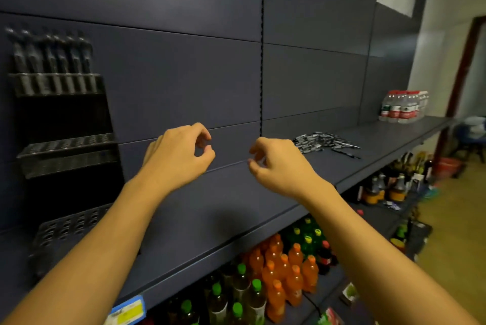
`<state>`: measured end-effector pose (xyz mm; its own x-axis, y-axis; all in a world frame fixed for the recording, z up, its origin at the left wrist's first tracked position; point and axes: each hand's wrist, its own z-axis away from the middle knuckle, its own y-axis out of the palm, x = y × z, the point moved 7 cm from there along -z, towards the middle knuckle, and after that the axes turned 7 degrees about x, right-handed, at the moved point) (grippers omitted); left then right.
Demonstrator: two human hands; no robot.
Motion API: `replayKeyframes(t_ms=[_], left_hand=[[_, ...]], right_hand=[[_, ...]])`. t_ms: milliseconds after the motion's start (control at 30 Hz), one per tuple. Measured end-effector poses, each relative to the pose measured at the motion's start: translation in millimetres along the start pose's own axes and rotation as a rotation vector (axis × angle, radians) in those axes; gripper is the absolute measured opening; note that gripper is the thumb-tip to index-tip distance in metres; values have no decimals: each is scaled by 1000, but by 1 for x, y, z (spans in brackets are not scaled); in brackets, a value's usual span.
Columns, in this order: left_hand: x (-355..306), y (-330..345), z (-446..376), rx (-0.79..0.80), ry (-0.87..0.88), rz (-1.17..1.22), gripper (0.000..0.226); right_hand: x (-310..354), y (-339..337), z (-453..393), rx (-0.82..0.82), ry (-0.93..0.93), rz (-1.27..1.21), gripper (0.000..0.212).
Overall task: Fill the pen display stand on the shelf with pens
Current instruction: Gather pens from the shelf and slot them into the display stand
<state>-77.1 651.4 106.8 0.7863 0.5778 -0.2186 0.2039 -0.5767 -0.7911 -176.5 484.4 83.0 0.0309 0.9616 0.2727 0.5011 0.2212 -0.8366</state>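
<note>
Both my arms were stretched out over the dark shelf (236, 209). My left hand (178, 156) hung above the shelf board with its fingers loosely curled, thumb and forefinger nearly meeting; I held nothing in it that I could make out, though the tips were blurred enough that I would not swear to it. My right hand (278, 167) hung beside it, a gap between the two, its fingers likewise slackly bent and empty.

The pen display stand (65, 145) stood at the far left against the back panel, well apart from my hands. Its top tier carried a row of pens (52, 61) standing upright; the lower tiers showed only their rows of holes. The loose pile of pens (323, 142) lay on the shelf board to the right, just beyond my right hand and not touching it.

Farther along the same shelf stood a pack of water bottles (403, 107). Below the shelf sat orange drink bottles (284, 272) and green-capped bottles (236, 295).
</note>
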Motion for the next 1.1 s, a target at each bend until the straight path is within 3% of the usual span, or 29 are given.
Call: replayKeyframes(t_ms=[467, 800, 1100], left_hand=[[-148, 146, -122, 113, 88, -37, 31], [-193, 230, -198, 158, 118, -59, 34], [-208, 302, -285, 140, 131, -126, 34]], right_hand=[[-225, -80, 6, 43, 186, 148, 31], [-345, -77, -20, 35, 229, 120, 24], [-443, -73, -88, -18, 138, 111, 20]])
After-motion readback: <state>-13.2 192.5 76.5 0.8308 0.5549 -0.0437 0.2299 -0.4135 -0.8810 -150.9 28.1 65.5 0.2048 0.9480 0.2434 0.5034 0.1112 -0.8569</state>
